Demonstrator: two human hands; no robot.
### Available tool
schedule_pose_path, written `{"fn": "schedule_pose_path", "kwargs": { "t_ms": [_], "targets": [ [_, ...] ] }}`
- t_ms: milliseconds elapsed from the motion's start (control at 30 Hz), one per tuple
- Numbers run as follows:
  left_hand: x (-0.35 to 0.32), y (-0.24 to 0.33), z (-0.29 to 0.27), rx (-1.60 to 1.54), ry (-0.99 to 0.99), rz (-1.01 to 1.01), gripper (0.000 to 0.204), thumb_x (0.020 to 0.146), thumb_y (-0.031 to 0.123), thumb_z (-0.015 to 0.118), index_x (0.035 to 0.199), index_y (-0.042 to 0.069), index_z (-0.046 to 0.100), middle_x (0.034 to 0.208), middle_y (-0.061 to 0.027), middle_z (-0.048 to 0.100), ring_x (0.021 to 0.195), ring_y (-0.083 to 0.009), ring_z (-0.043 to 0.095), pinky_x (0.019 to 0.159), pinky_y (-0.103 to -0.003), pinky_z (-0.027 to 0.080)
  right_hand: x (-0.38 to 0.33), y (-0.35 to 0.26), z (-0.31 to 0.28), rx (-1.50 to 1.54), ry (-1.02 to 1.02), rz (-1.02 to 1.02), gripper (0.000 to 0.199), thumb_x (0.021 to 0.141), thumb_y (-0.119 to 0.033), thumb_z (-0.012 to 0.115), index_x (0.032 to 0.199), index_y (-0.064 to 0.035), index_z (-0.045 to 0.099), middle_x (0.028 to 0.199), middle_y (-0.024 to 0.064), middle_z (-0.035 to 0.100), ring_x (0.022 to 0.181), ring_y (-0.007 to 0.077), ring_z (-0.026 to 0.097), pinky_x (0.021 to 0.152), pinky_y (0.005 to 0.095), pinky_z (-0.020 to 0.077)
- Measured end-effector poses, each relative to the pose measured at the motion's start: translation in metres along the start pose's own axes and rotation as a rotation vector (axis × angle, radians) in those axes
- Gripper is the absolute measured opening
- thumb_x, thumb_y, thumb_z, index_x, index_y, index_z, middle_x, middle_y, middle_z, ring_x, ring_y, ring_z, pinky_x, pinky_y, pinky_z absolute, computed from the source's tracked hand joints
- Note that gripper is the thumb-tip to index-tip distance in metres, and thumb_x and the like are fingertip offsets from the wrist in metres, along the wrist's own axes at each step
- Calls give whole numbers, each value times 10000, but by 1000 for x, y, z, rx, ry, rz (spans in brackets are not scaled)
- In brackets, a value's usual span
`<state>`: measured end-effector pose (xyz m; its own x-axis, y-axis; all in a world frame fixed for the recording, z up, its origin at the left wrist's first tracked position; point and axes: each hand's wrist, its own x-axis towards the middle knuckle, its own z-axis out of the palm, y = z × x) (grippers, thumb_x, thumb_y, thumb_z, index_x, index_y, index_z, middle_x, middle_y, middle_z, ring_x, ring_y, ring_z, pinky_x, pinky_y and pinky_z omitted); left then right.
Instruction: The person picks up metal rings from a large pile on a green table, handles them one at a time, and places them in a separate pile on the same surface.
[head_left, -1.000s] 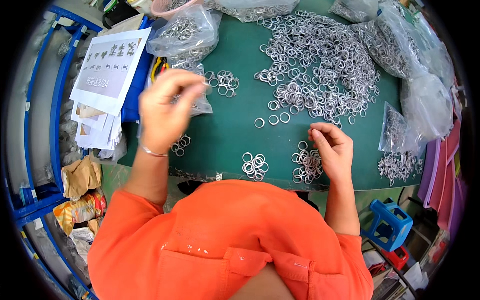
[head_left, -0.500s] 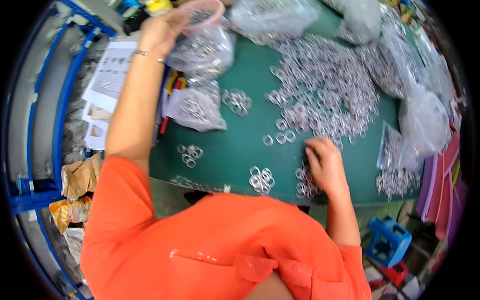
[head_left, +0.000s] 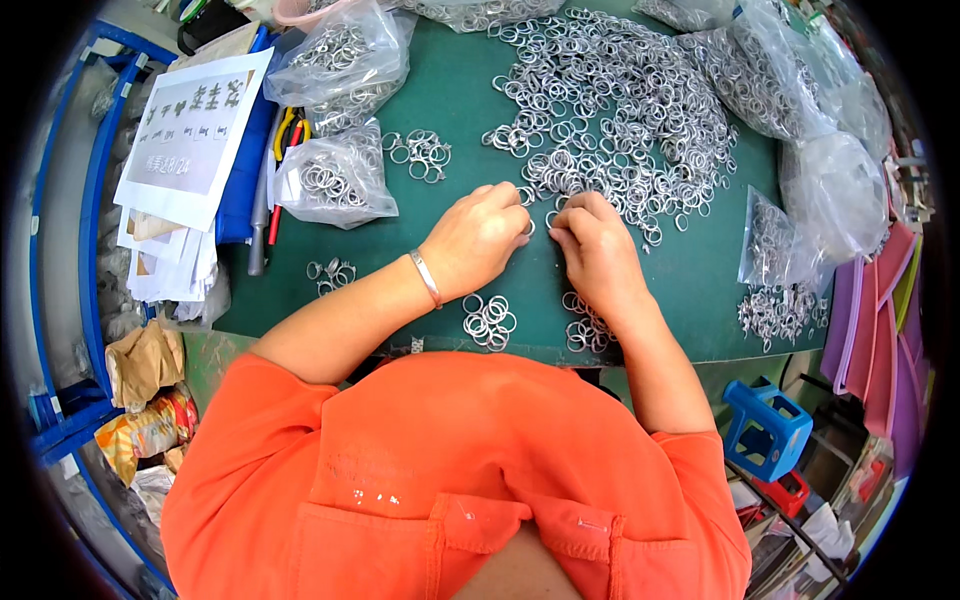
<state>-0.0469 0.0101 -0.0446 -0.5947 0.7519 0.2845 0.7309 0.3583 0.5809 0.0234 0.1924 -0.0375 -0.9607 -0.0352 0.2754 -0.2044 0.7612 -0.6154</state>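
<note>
Both of my hands are at the middle of the green table (head_left: 390, 265), just below the near edge of a large heap of silver metal rings (head_left: 620, 120). My left hand (head_left: 472, 243) is closed, its thumb and fingers pinching a metal ring (head_left: 529, 227) that partly shows at the fingertips. Facing it, my right hand (head_left: 603, 255) is closed too, with a ring (head_left: 551, 218) at its fingertips. Close to my wrists lie two small piles of rings, one on the left (head_left: 489, 322) and one on the right (head_left: 585, 325), partly covered by my right forearm.
Smaller ring groups lie at the upper left (head_left: 420, 155) and lower left (head_left: 330, 275). Clear bags of rings (head_left: 335, 180) stand by pliers (head_left: 290, 130) and printed sheets (head_left: 190, 140). More bags (head_left: 835, 195) line the right side, above a small parts pile (head_left: 780, 315). A blue stool (head_left: 768, 430) stands below.
My left hand has come from the pink basket at the far left to the table's middle. My right hand has moved up and left from the right pile. The view has shifted.
</note>
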Motion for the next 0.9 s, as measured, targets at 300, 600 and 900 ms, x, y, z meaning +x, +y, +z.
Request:
{"fn": "schedule_pose_path", "kwargs": {
  "t_ms": [300, 600, 900],
  "targets": [
    [-4, -8, -4, -92, 119, 7, 131, 743, -14, 709, 823, 26, 615, 879, -106, 606, 813, -307, 608, 719, -367, 504, -18, -29, -19, 471, -242, 259, 51, 865, -26, 636, 906, 5, 638, 810, 140, 648, 702, 251, 660, 637, 346, 524],
    [-11, -3, -15, -1023, -25, -488, 71, 900, 28, 636, 949, -21, 620, 942, -58, 639, 809, -123, 608, 740, -264, 512, 5, -32, -1, 308, 24, 85, 313, 797, 40, 674, 1093, -14, 588, 929, 116, 615, 774, 248, 650, 665, 329, 532],
    [-7, 7, -15, -1113, -26, -575, 163, 852, -33, 671, 1008, -21, 627, 991, -66, 660, 914, -127, 647, 822, -254, 532, -14, -26, -5, 500, 212, 179, 396, 787, 29, 731, 1129, -28, 541, 849, 70, 660, 730, 126, 649, 632, 240, 520]
  ]
}}
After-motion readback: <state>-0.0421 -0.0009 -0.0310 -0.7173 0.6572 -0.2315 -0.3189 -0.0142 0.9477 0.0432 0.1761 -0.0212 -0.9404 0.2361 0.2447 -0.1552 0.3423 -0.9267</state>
